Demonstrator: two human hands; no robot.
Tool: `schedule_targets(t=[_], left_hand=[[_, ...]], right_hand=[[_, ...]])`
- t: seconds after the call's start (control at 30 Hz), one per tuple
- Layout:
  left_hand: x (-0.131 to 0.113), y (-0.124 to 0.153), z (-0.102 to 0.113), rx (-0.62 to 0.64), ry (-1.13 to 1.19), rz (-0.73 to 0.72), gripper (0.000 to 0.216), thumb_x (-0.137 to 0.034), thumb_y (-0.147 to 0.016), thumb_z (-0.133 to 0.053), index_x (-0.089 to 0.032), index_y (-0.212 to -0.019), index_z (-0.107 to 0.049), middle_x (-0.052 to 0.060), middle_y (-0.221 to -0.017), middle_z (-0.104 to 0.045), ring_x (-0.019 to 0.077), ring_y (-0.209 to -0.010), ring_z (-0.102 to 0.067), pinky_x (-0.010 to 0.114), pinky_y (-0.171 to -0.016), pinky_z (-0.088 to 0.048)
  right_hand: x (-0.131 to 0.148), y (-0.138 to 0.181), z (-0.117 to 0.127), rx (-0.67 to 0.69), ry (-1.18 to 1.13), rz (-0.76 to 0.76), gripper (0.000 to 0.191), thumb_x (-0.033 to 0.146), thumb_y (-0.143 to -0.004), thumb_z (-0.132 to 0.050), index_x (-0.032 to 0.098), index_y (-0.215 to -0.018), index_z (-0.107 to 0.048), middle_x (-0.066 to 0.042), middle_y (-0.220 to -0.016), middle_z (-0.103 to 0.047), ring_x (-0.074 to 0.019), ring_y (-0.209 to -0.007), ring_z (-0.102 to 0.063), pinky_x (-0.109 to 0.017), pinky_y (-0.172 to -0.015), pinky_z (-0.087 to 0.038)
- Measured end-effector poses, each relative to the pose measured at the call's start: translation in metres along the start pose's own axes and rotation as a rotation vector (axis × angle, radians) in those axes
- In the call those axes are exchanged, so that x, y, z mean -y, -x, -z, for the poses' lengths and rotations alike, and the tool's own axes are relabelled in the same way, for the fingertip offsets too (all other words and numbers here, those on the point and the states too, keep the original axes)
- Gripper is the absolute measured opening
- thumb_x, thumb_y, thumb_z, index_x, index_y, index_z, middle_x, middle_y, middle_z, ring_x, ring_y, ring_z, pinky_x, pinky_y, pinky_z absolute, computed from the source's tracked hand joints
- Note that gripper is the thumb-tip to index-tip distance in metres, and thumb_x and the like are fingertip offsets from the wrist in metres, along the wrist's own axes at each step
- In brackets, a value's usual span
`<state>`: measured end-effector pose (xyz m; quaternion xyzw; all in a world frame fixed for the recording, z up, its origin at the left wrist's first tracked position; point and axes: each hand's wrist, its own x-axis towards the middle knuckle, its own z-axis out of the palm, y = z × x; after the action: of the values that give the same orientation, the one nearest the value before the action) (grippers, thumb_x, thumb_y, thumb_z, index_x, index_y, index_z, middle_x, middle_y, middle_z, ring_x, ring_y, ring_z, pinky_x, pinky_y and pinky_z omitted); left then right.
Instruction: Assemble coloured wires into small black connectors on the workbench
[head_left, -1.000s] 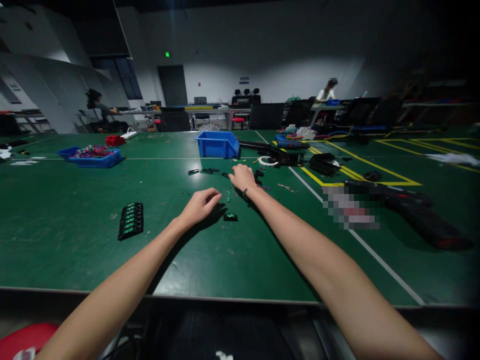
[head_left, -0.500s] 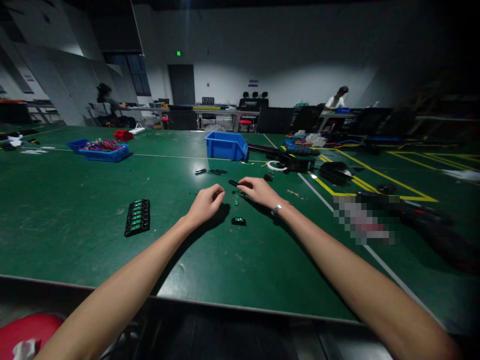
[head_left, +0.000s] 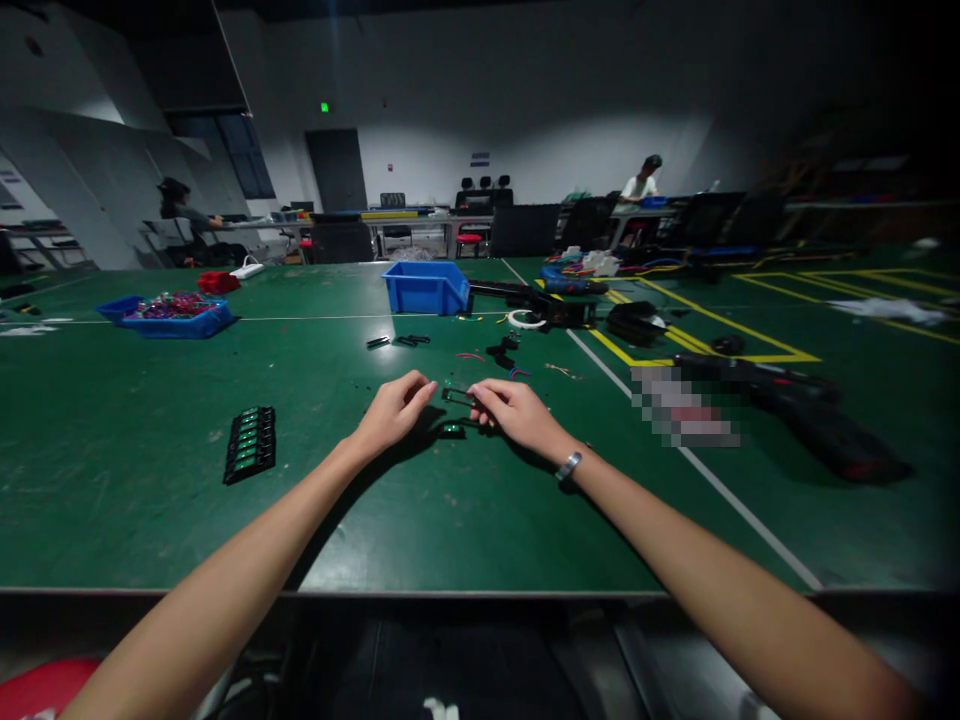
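Right hand (head_left: 517, 412) pinches a thin black frame (head_left: 456, 396); left hand (head_left: 391, 412), curled (contents unclear), sits at its nine o'clock. Resting both wrists on the table (head_left: 150, 480) should steady it.

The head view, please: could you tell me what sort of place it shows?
Probably an assembly workshop: a long green worktable, a blue parts bin, and a row of small black components.
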<state>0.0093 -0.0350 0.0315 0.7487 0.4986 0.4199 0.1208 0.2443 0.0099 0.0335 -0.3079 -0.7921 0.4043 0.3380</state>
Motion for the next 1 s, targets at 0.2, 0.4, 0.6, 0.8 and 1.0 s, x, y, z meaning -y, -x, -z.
schedule_targets(t=[0.2,0.4,0.6,0.8,1.0], left_hand=[[-0.011,0.003,0.001,0.087,0.058,-0.042,0.036,-0.046,-0.096,-0.051,-0.017,-0.113,-0.066,0.004,-0.088,-0.069,0.0165,-0.077,-0.061,0.027,-0.073,-0.046],[-0.010,0.004,0.001,0.137,0.045,-0.095,0.031,-0.042,-0.091,-0.060,-0.015,-0.104,-0.070,0.005,-0.085,-0.068,0.0151,-0.072,-0.059,0.027,-0.071,-0.047],[-0.006,0.001,0.006,0.245,0.018,-0.081,0.031,-0.042,-0.092,-0.059,-0.015,-0.096,-0.073,0.004,-0.080,-0.069,0.0143,-0.069,-0.058,0.025,-0.066,-0.044],[-0.004,-0.001,0.013,0.334,0.002,-0.073,0.033,-0.044,-0.092,-0.058,-0.016,-0.093,-0.074,0.003,-0.081,-0.071,0.0145,-0.070,-0.060,0.024,-0.065,-0.043],[0.000,-0.001,0.015,0.375,0.024,-0.051,0.032,-0.044,-0.092,-0.058,-0.016,-0.094,-0.074,0.004,-0.082,-0.072,0.0156,-0.073,-0.062,0.026,-0.069,-0.045]], right_hand=[[-0.007,-0.001,-0.010,0.008,-0.061,-0.050,0.041,0.053,-0.096,-0.050,0.017,-0.081,-0.061,-0.001,-0.067,-0.062,-0.0119,-0.057,-0.056,-0.022,-0.053,-0.044],[-0.009,-0.002,-0.013,0.011,-0.096,-0.074,0.037,0.051,-0.094,-0.054,0.016,-0.089,-0.066,0.000,-0.065,-0.060,-0.0115,-0.056,-0.055,-0.022,-0.053,-0.044],[-0.011,-0.002,-0.015,0.044,-0.065,-0.074,0.036,0.048,-0.095,-0.053,0.016,-0.100,-0.069,-0.001,-0.065,-0.061,-0.0131,-0.058,-0.058,-0.024,-0.055,-0.045],[-0.008,-0.001,-0.012,0.063,0.042,-0.034,0.034,0.046,-0.093,-0.056,0.017,-0.100,-0.071,-0.004,-0.078,-0.067,-0.0159,-0.069,-0.061,-0.026,-0.062,-0.046],[-0.006,0.001,-0.003,0.171,0.126,0.010,0.036,0.044,-0.086,-0.067,0.017,-0.110,-0.072,-0.003,-0.084,-0.068,-0.0163,-0.075,-0.060,-0.027,-0.067,-0.045]])
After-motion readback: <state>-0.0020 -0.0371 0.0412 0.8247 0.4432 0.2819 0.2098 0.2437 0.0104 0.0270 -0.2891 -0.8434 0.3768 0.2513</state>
